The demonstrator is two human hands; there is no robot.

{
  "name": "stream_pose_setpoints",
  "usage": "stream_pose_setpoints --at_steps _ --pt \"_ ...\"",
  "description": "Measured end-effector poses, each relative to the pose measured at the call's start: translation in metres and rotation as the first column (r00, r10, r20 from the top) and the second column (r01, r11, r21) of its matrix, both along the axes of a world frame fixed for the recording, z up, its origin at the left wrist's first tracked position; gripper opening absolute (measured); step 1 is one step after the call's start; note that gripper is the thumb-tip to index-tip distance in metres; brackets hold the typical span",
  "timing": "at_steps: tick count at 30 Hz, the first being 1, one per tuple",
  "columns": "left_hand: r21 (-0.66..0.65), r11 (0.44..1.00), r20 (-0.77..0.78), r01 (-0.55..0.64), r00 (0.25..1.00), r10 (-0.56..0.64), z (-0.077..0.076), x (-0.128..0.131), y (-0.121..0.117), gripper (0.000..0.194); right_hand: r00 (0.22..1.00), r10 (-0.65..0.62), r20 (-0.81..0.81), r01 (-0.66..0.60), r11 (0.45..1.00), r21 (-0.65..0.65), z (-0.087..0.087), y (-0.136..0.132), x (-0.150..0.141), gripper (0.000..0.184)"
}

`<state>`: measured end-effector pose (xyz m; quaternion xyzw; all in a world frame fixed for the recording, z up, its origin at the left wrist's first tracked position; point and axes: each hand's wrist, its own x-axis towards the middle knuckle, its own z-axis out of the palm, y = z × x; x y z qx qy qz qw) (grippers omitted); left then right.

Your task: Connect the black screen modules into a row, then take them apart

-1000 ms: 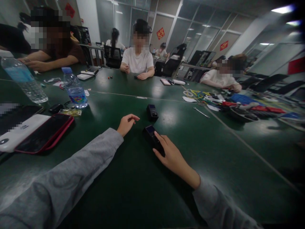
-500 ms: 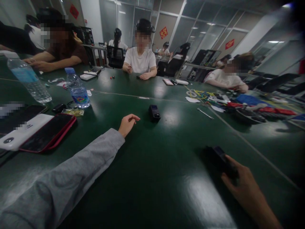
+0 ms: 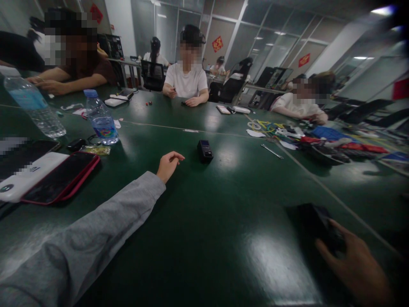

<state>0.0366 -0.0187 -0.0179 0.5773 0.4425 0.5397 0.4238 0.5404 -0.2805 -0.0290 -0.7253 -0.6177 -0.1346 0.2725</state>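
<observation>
Toward the near right corner of the desk point(image 3: 204, 238), holds a black device point(image 3: 315, 217) in the right hand point(image 3: 358, 260), with the fingers point(image 3: 338, 226) and thumb clamped on its near end. Cannot make out the details of this device, dark and blurred, nor tell whether its underside touches the desk. Loses the right wrist in shadow and blur toward the lower right.

Left of the desk's middle, rests the left hand point(image 3: 168, 167) low over the surface, fingers loosely curled; cannot tell whether thumb and fingertips touch. Just beside it, toward the right, has a second black device point(image 3: 205, 151) lying on the desk, with a small screen and buttons too small to read.

Toward the right edge, has a wrench point(image 3: 272, 151) near a jumble of cables point(image 3: 275, 128), partly overlapping and hard to separate. Along the left edge, has a blue-capped bottle point(image 3: 101, 121), a larger bottle point(image 3: 33, 104) and a red-cased phone point(image 3: 60, 179), with nearby items partly pixelated. At the far edge, shows a white-shirted person point(image 3: 186, 83), face hidden by pixelation.
</observation>
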Motion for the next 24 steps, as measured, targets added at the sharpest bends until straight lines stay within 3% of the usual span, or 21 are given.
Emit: stream_pose_setpoints --at_steps 2,5,8,10,13,15,18,24 --pt "0.013 0.999 0.002 -0.03 1.0 0.03 0.001 0.0 0.0 0.024 0.993 0.114 0.01 -0.113 0.989 -0.098 0.01 0.016 -0.058 0.074" --pt "0.039 0.995 -0.003 -0.092 0.996 0.092 0.001 -0.001 0.001 0.023 0.942 0.334 -0.007 -0.329 0.924 -0.195 0.029 0.044 -0.155 0.067" --pt "0.089 0.98 -0.003 -0.178 0.984 0.179 -0.001 -0.004 0.003 0.022 0.851 0.525 0.008 -0.502 0.817 -0.284 0.042 0.081 -0.243 0.066" --pt "0.146 0.959 -0.007 -0.242 0.969 0.246 -0.002 -0.006 0.005 0.023 0.797 0.602 0.051 -0.562 0.77 -0.303 0.044 0.114 -0.29 0.069" --pt "0.245 0.914 -0.035 -0.324 0.939 0.343 -0.002 -0.011 0.009 0.023 0.79 0.606 0.091 -0.561 0.775 -0.292 0.037 0.173 -0.344 0.073" --pt "0.296 0.898 -0.082 -0.324 0.929 0.362 -0.002 -0.016 0.014 0.023 0.82 0.566 0.087 -0.523 0.802 -0.288 0.031 0.209 -0.367 0.072" --pt "0.303 0.92 -0.179 -0.247 0.934 0.31 -0.004 -0.022 0.021 0.022 0.852 0.521 0.048 -0.491 0.827 -0.273 0.022 0.243 -0.379 0.072" --pt "0.311 0.948 -0.288 -0.063 0.945 0.158 -0.006 -0.022 0.023 0.027 0.815 0.576 -0.068 -0.58 0.808 -0.1 0.013 0.251 -0.368 0.081"
